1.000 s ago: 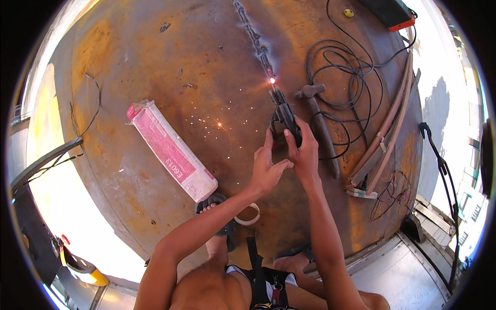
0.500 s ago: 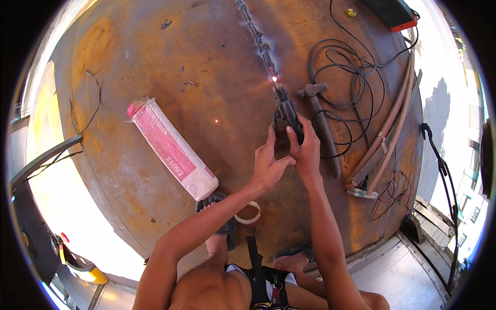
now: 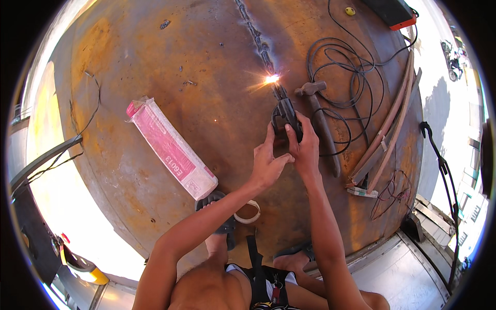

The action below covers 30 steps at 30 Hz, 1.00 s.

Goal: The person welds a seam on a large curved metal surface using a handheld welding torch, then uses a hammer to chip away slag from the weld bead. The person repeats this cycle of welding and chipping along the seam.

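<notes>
My right hand (image 3: 307, 146) wraps round the grip of a black welding electrode holder (image 3: 287, 112), its thumb along the handle. My left hand (image 3: 267, 163) steadies the holder from the left; its index finger is at the lever and its thumb sticks out sideways. At the holder's tip a bright arc (image 3: 272, 79) throws sparks onto the rusty steel plate (image 3: 129, 67). The electrode itself is too short or too bright to make out. From the arc a dark weld bead (image 3: 256, 35) runs away to the far edge. Just right of the holder lies a hammer (image 3: 323, 126).
Left of my hands lies a pink-and-white electrode box (image 3: 173, 150). A coiled black cable (image 3: 356, 77) and long rusty strips (image 3: 387, 129) are on the right. A black-and-orange machine (image 3: 395, 15) stands far right. Near my foot is a pale ring (image 3: 248, 212).
The glowing spot at the holder's tip has flared into a brighter, sparking arc. Both hands and the holder stay almost in place. A motorcycle has come into view at the far right.
</notes>
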{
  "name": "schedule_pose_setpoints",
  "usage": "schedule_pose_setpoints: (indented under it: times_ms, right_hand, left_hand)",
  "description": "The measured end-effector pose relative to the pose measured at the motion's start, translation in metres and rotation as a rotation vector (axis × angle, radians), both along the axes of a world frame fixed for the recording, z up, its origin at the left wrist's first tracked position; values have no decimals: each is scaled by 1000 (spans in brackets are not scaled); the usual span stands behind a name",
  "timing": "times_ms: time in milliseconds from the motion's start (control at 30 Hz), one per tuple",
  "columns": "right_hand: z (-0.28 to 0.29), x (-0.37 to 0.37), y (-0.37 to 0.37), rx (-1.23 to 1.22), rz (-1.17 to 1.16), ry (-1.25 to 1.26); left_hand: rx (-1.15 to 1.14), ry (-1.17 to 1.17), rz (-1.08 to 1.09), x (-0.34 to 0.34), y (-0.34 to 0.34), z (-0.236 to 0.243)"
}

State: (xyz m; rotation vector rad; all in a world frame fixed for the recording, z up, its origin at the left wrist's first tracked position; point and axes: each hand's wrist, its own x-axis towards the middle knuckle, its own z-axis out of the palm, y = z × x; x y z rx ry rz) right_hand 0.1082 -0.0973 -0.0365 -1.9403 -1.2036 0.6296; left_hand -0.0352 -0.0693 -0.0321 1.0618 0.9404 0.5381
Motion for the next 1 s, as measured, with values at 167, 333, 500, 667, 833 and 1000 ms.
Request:
schedule_pose_setpoints:
  times_ms: [167,333,500,667,833,1000]
  right_hand:
    - [-2,0,-1,7,-12,-16]
    - [-3,0,-2,7,-20,-19]
    - [-1,-1,-2,4,-16,-35]
    - [-1,1,-3,-23,-12,23]
    - [-1,1,-3,-15,1,2]
    - [1,0,-2,-24,-1,4]
  left_hand:
    - [-10,-31,8,1,-1,0]
    - [43,-4,-3,1,-1,0]
    - [44,-17,14,0,-1,-3]
    - [15,-48,10,2,-2,-1]
    - [38,-22,-3,0,-2,-3]
    - [69,-11,-18,-1,-3,-9]
